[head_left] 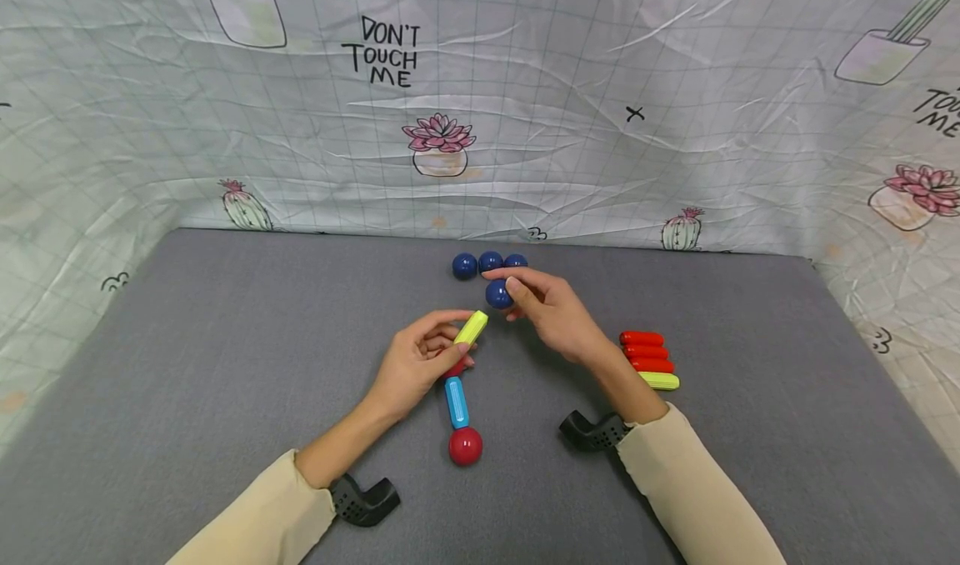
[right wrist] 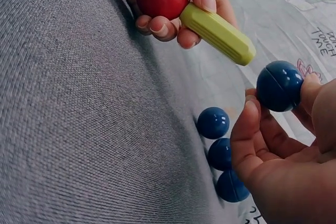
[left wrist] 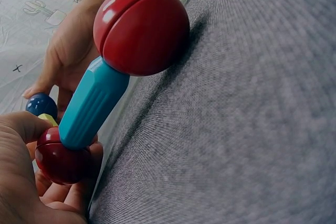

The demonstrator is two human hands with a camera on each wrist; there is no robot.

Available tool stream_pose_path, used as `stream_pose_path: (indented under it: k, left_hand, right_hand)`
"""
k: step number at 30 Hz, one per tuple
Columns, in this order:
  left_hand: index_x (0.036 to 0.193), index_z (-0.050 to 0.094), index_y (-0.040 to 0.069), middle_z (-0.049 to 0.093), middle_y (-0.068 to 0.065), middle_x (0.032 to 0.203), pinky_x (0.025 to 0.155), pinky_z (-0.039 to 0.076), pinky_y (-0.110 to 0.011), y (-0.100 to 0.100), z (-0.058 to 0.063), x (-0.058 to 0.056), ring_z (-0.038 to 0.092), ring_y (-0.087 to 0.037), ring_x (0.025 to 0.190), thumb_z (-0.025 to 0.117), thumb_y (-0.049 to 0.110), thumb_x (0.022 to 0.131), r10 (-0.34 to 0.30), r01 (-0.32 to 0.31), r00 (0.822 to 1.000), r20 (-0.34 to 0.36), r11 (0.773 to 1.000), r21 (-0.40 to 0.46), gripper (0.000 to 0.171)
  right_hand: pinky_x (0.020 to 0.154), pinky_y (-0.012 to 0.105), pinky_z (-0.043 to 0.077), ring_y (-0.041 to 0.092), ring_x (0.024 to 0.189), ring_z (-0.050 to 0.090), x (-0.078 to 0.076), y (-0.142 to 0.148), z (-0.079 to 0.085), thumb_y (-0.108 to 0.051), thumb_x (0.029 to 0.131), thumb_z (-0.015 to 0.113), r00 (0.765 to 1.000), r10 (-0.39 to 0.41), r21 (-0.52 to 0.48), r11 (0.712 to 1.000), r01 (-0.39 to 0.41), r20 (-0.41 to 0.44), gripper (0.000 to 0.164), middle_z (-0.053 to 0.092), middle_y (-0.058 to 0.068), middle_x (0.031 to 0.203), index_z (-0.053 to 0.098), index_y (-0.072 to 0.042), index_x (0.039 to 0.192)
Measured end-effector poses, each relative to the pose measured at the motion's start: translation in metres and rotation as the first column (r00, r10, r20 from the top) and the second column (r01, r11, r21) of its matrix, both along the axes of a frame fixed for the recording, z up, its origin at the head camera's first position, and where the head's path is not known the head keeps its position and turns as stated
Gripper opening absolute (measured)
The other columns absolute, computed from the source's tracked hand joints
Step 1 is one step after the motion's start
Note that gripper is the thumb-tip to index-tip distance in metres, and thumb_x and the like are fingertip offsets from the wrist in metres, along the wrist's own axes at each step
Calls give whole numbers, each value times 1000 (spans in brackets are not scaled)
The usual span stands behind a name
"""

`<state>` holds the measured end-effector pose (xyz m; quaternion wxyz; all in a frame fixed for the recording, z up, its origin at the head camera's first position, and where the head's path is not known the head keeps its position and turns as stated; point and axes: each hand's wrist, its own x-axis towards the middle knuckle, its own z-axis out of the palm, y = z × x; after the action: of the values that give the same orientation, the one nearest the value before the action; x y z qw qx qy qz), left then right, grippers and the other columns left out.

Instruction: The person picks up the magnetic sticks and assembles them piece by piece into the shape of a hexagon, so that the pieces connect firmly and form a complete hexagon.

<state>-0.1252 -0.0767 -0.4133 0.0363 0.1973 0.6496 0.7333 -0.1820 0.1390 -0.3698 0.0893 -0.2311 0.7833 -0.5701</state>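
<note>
Far left: printed cloth [head_left: 480, 173] runs up behind the grey table [head_left: 225, 382] and round both sides. Left hand [head_left: 416, 357], left of centre: thumb and fingers closed round the join of yellow rod [head_left: 471, 328] and mid red ball [head_left: 454, 368]; thumb lies on the rod's near end, rod's far tip sticks out free, aimed far and a bit right. From the mid red ball, blue rod [head_left: 456, 403] runs near, ends at near red ball [head_left: 466, 447]. Whether that ball touches the table or hangs just above, can't tell.

Risk there: chain looks held at one end only, so a tilt or knock could swing the near red ball or break a joint. If the thumb slides toward the tip, yellow rod could pivot off the mid red ball.

Centre, far: three blue balls [head_left: 491, 262] in a row. Just nearer, held blue ball [head_left: 498, 294], pinched between thumb and fingers of right hand [head_left: 551, 311]; clear gap to the rod tip. Round and smooth, so a lopsided pinch could pop it out. If the right hand dips far, its fingers could nudge the row and set those balls rolling.

Right: three red rods [head_left: 647, 352] side by side, spare yellow rod [head_left: 660, 381] nearest, all by the right wrist; a low forearm sweep could scatter them.
</note>
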Motion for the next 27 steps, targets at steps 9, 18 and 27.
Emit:
stream_pose_path:
  k: [9, 18, 27]
  left_hand:
    - [124, 58, -1, 61, -28, 94, 69, 54, -29, 0, -2, -1, 67, -34, 77, 63, 0, 91, 10, -10, 1000, -15, 1000, -4, 34]
    - [124, 54, -5, 57, -33, 97, 70, 55, -35, 0, -2, 0, 67, -31, 75, 62, -2, 91, 0, -1, 1000, 12, 999, 33, 33]
    - [120, 51, -7, 56, -34, 98, 69, 55, -33, 0, -2, 0, 67, -26, 74, 61, -1, 93, 21, -23, 999, 47, 999, 48, 30]
  right_hand:
    - [77, 38, 52, 23, 91, 58, 1, -4, -2, -27, 104, 43, 998, 58, 45, 997, -58, 1, 35, 59, 10, 125, 60, -9, 129]
    - [78, 50, 50, 33, 94, 60, 2, -4, -3, -21, 101, 50, 996, 43, 77, 996, -48, 75, 35, 62, 11, 112, 54, -6, 133]
    - [73, 49, 49, 35, 83, 62, 3, -6, -2, -20, 97, 58, 994, 6, 36, 999, -10, 108, 32, 65, 18, 97, 50, -5, 125]
